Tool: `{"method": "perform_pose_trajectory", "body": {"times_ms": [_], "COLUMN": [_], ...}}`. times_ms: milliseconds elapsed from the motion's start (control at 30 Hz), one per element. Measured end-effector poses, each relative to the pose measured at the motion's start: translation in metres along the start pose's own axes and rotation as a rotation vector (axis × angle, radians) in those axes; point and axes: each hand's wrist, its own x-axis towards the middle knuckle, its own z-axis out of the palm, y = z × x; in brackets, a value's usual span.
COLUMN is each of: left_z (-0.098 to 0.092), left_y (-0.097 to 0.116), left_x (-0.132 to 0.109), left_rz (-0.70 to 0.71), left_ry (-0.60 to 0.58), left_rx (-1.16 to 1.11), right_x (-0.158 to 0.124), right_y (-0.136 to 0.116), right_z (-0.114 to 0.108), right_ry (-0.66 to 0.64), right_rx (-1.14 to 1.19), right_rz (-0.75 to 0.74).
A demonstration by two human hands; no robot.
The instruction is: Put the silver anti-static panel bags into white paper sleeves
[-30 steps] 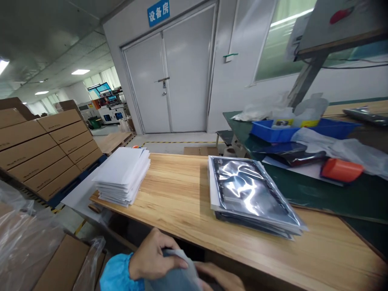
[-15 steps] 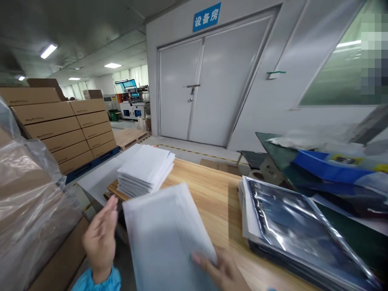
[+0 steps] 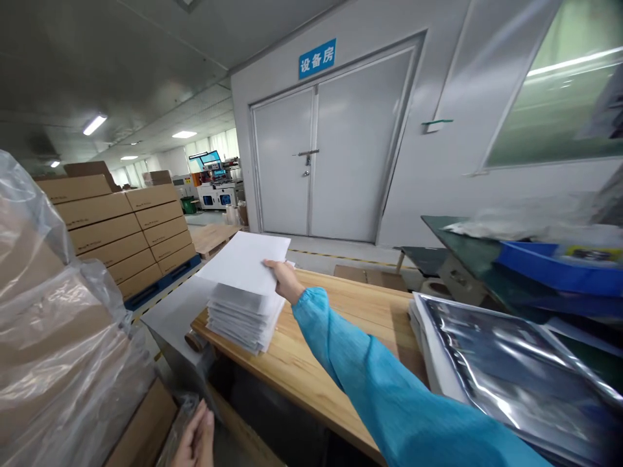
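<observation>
A white paper sheet (image 3: 246,259) is pinched at its right edge by my right hand (image 3: 286,280), thumb on top. The sheet slants over the stack of white paper (image 3: 241,318) at the table's left end. Whether more than one sheet is in the grip cannot be made out. Low in the picture, my left hand (image 3: 195,436) has its fingers stretched out close together, beside an open carton (image 3: 146,425) and some clear plastic film. Its wrist is cut off by the frame, and nothing shows in its grasp.
The wooden table (image 3: 331,305) runs across the middle. On its right lies a pile topped by a shiny plastic-covered sheet (image 3: 506,363). Plastic-wrapped cartons (image 3: 43,324) rise at the left, with stacked boxes (image 3: 126,233) behind. A green workbench (image 3: 452,233) holds a blue tray (image 3: 545,269).
My right hand has gone from the frosted packet to the white stack, gripping a sheet there. The packet is out of sight. My left hand has moved lower, beside the carton.
</observation>
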Motion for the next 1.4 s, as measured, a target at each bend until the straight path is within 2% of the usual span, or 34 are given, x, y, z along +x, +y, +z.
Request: {"method": "perform_pose_trajectory", "body": {"times_ms": [67,200,300,367,433,600,800,967,1100,1167,1233,1300,1400], "left_z": [0.029,0.105,0.151,0.168,0.175,0.176,0.180,0.179,0.161,0.144,0.125,0.108,0.094], "left_y": [0.020,0.095,0.135,0.142,0.139,0.137,0.151,0.151,0.137,0.127,0.117,0.109,0.105], "left_x": [0.020,0.071,0.097,0.103,0.104,0.099,0.096,0.095,0.093,0.095,0.099,0.102,0.094], "left_rz": [0.195,0.717,0.861,0.898,0.917,0.965,0.949,1.014,1.044,1.054,1.004,0.902,0.791], "left_ry": [-0.119,-0.369,-0.476,-0.543,-0.586,-0.626,-0.654,-0.664,-0.551,-0.465,-0.351,-0.225,-0.107], "left_rx": [0.128,0.431,0.753,0.915,1.000,1.055,1.084,1.022,0.836,0.707,0.592,0.508,0.417], "right_x": [0.012,0.021,0.018,0.014,0.012,0.010,0.015,0.020,0.024,0.024,0.020,0.010,-0.015], "right_y": [0.004,-0.005,-0.028,-0.045,-0.060,-0.071,-0.058,-0.042,-0.023,-0.015,-0.008,0.000,0.011], "right_z": [0.007,0.010,0.006,0.000,-0.008,-0.026,-0.036,-0.035,-0.017,-0.010,-0.014,-0.030,-0.081], "right_ry": [0.014,0.033,0.017,0.005,0.001,0.013,0.050,0.042,0.026,0.021,0.035,0.070,0.101], "right_rx": [0.029,0.072,0.087,0.091,0.095,0.096,0.081,0.034,-0.031,-0.089,-0.167,-0.234,-0.408], "right_rz": [0.012,-0.027,-0.085,-0.118,-0.148,-0.183,-0.166,-0.144,-0.136,-0.135,-0.150,-0.188,-0.304]}}
